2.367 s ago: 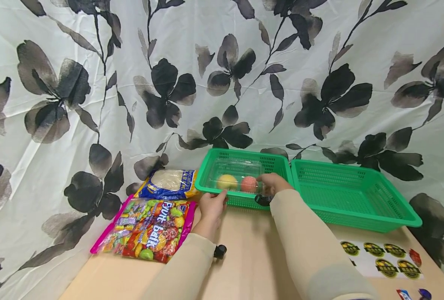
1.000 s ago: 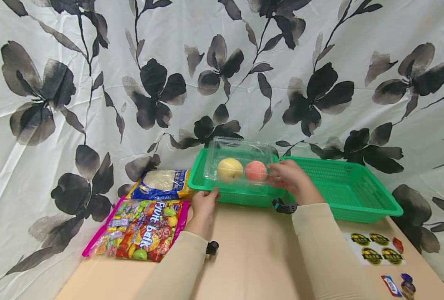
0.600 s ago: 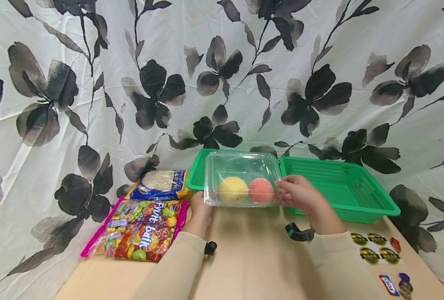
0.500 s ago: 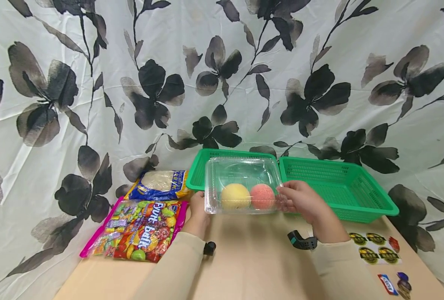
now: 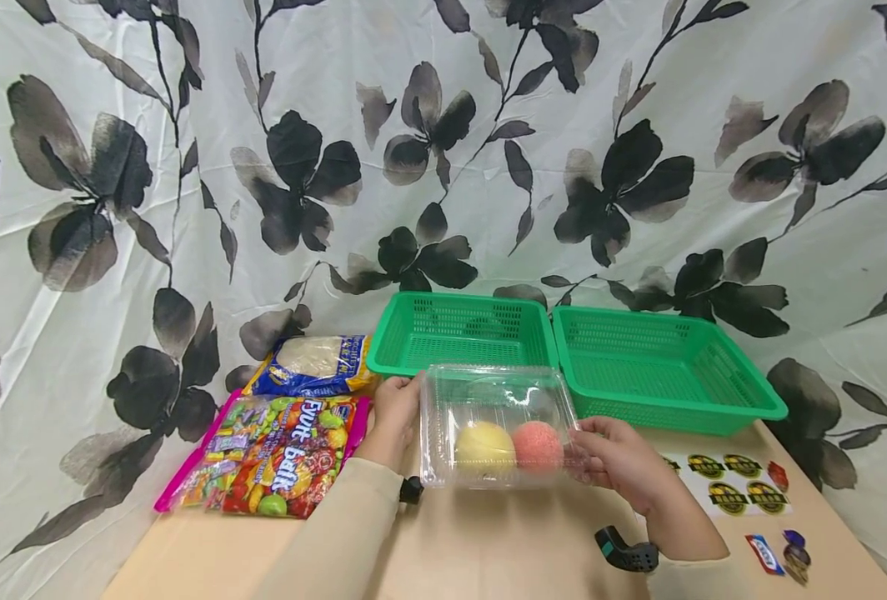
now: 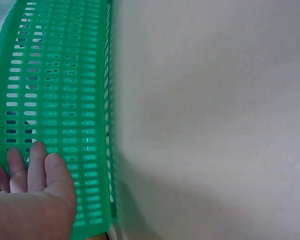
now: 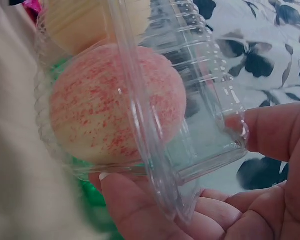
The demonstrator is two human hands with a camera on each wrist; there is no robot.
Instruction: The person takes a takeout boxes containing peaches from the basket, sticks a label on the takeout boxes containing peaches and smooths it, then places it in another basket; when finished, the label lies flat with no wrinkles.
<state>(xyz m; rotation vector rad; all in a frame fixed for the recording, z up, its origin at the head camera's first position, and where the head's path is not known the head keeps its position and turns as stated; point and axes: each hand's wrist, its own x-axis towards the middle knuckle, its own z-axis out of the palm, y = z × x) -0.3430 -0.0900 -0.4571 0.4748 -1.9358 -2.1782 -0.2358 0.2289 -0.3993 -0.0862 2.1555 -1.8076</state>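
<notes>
My right hand point(image 5: 623, 458) pinches the right end of a clear plastic clamshell box point(image 5: 499, 392), thumb on one face and fingers on the other. The box is closed and tilted, held in front of the left green basket point(image 5: 462, 302). Inside lie a yellow fruit point(image 5: 484, 446) and a pink one point(image 5: 537, 446); in the right wrist view the pink one looks like a peach point(image 7: 115, 105), speckled red. My left hand point(image 5: 396, 412) is at that basket's front left corner. Its fingers lie relaxed against the slotted wall in the left wrist view, tips over the slots.
A second green basket point(image 5: 669, 367) adjoins on the right. At the left lie a fruit candy bag point(image 5: 278, 457) and a blue-and-yellow bag point(image 5: 312, 367). Front right are a sticker sheet point(image 5: 729, 485) and small wrapped candies point(image 5: 764, 554). A floral cloth point(image 5: 488, 167) hangs behind.
My right hand has lifted the clamshell box out of the left basket and brought it forward and down toward me, over the table. My left hand has stayed by the basket's corner.
</notes>
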